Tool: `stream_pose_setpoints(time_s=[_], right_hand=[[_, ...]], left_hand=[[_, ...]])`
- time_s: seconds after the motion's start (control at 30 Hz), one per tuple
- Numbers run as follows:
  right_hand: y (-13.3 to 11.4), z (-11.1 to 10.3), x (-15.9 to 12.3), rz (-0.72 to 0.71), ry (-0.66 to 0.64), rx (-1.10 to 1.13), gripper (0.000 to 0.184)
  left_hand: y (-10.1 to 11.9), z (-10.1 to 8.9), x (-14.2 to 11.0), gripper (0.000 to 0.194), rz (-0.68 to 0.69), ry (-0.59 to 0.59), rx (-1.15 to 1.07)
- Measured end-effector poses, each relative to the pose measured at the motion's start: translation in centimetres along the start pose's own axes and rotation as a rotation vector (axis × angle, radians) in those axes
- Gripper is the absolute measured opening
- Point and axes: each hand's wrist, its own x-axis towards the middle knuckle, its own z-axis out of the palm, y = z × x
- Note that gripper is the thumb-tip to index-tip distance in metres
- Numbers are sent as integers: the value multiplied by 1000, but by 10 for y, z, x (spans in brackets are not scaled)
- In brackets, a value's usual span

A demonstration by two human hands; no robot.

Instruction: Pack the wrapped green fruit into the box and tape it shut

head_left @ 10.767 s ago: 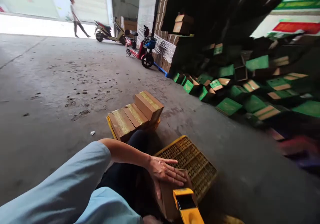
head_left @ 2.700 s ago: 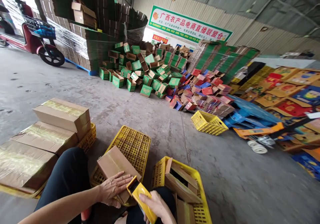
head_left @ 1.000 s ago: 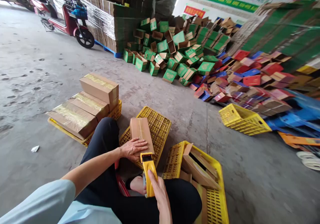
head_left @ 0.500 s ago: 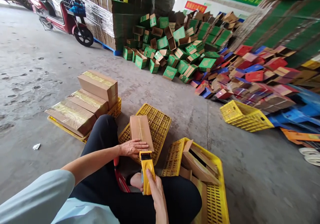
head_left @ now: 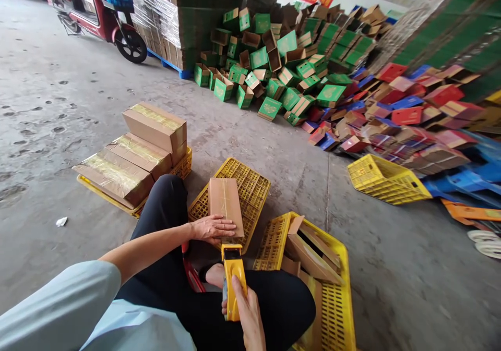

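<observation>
My left hand (head_left: 212, 229) lies flat, fingers spread, on the near end of a brown cardboard box (head_left: 224, 200) that rests on an upturned yellow crate (head_left: 250, 184). My right hand (head_left: 248, 313) is closed round the handle of a yellow tape dispenser (head_left: 232, 276), whose head sits just below the box's near end. I sit cross-legged in dark trousers behind the crate.
A stack of taped brown boxes (head_left: 135, 153) lies on a yellow crate to the left. A yellow crate (head_left: 332, 299) with unfolded boxes stands at my right. Another yellow crate (head_left: 385, 179), heaps of green boxes (head_left: 274, 69) and red boxes (head_left: 391, 111), and a red scooter (head_left: 102, 22) lie beyond.
The tape dispenser has been drawn back toward me off the box's near end. My left hand stays pressed on the box. The view has tilted slightly down.
</observation>
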Motion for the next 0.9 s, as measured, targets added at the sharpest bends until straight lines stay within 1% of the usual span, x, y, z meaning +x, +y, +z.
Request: stream_pose_setpoints(time_s=[0.17, 0.27, 0.37, 0.43, 0.5, 0.53, 0.57, 0.6, 0.63, 0.67, 0.7, 0.73, 0.77, 0.8, 0.87, 0.9], right_hand=[[-1, 1, 5, -16, 12, 28, 80], [-3, 1, 18, -11, -8, 23, 78], [-8, 2, 32, 27, -17, 5, 80], [-9, 4, 38, 39, -9, -4, 78], [-8, 5, 41, 38, 24, -1, 77], [-6, 6, 41, 37, 47, 5, 77], [-4, 7, 40, 37, 73, 15, 79], [-1, 8, 40, 34, 92, 21, 82], [1, 9, 39, 24, 108, 22, 86], [4, 10, 38, 17, 116, 20, 88], [5, 10, 37, 9, 117, 11, 90], [5, 10, 36, 2, 117, -1, 90], [4, 10, 34, 1, 112, -15, 89], [2, 9, 32, 3, 102, -33, 87], [-7, 5, 27, 14, 59, -85, 77], [-13, 3, 25, 15, 22, -119, 71]], left_hand=[[8, -9, 0, 63, -47, -37, -18], [10, -17, 1, 71, -37, -66, -57], [11, -24, 2, 82, -26, -80, -121], [13, -25, 2, 89, -42, -81, -179], [18, -22, 0, 92, -102, -39, -250], [20, -17, -1, 90, -170, 22, -290], [23, -11, -1, 87, -268, 115, -333], [25, -4, -2, 82, -410, 255, -379], [25, 4, -1, 78, -587, 434, -432], [24, 10, 0, 78, -772, 615, -502], [20, 15, 2, 78, -952, 769, -577], [13, 16, 4, 79, -1091, 880, -637], [4, 14, 8, 80, -1185, 954, -675], [-8, 8, 11, 80, -1237, 988, -692], [-35, -12, 18, 79, -1242, 1000, -670], [-50, -25, 22, 77, -1240, 955, -673]])
